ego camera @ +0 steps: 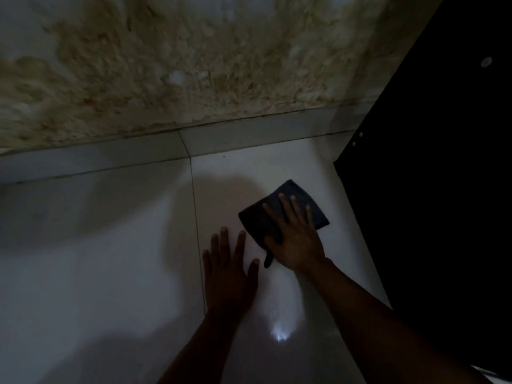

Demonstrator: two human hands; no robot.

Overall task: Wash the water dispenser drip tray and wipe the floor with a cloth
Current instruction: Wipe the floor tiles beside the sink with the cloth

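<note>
A dark folded cloth point(288, 194) lies flat on the white tiled floor point(110, 273) near the wall. My right hand point(295, 236) presses on it with straight, spread fingers. Just to its left, my left hand point(228, 275) rests palm down on the bare tile, fingers spread, holding nothing. The drip tray is not in view.
A tall black body point(443, 189), likely the dispenser, fills the right side down to the floor. A stained, flaking wall point(194, 65) with a grey skirting tile point(138, 153) runs across the back. A light glare point(279, 335) shows on the floor between my arms.
</note>
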